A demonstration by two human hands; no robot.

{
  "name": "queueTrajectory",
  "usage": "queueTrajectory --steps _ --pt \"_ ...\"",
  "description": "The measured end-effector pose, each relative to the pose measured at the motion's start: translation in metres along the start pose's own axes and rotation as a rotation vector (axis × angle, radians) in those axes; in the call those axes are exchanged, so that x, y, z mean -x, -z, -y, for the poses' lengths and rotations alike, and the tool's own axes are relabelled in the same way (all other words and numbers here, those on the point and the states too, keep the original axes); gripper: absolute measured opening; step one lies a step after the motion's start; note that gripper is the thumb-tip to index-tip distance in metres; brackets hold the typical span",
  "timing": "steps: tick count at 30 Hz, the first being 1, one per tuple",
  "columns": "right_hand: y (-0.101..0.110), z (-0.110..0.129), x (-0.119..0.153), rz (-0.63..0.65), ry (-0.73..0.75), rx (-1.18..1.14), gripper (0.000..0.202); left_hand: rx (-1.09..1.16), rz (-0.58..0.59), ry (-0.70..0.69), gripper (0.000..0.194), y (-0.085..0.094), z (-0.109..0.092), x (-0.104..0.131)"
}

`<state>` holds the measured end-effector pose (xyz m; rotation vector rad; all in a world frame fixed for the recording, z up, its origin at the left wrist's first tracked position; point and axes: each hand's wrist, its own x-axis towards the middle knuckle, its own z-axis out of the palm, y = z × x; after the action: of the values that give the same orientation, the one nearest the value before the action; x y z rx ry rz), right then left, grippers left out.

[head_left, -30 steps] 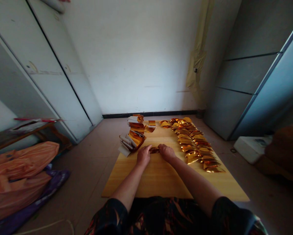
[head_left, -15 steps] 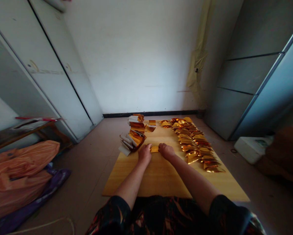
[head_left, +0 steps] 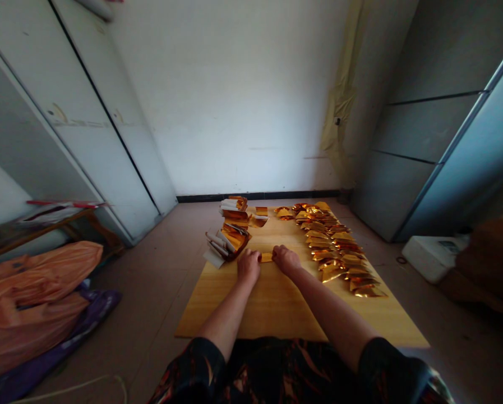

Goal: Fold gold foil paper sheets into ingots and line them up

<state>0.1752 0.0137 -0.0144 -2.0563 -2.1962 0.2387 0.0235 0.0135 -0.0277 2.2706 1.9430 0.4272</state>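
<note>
A small strip of gold foil paper [head_left: 267,257] spans the gap between my hands over the wooden board [head_left: 276,306]. My left hand [head_left: 248,266] is closed on its left end, and my right hand [head_left: 285,260] pinches the right end. Beyond my left hand lies a fanned stack of gold and white paper sheets [head_left: 227,242], with a second stack [head_left: 234,210] behind it. To the right of my right hand, folded gold foil pieces [head_left: 335,247] stand in overlapping rows. The fingertips are partly hidden by the hands.
A loose gold sheet [head_left: 258,220] and another gold piece [head_left: 284,213] lie at the board's far side. An orange plastic bag [head_left: 45,292] sits on the floor at left. A white box [head_left: 434,257] stands at right, near a grey cabinet [head_left: 419,134].
The gold strip between my hands looks slightly narrower in height than before. Both hands have shifted only a little; the stacks and rows stay where they were.
</note>
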Motion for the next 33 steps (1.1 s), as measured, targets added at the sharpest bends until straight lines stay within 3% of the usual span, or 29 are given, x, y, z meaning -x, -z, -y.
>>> queueTrajectory --steps 6,16,19,33 --pt "0.000 0.001 0.003 -0.006 0.000 -0.031 0.025 -0.016 -0.042 -0.026 0.027 -0.006 0.005 -0.002" --pt "-0.001 0.011 -0.003 -0.007 0.010 -0.017 0.026 -0.135 -0.046 -0.249 0.027 0.000 0.009 0.009" --pt "0.001 0.012 -0.002 0.010 -0.027 -0.057 0.023 -0.137 -0.057 -0.241 0.027 0.002 0.009 0.014" --pt "0.014 0.034 -0.013 0.135 -0.257 -0.132 0.063 -0.063 -0.032 -0.192 0.032 0.009 0.007 0.015"
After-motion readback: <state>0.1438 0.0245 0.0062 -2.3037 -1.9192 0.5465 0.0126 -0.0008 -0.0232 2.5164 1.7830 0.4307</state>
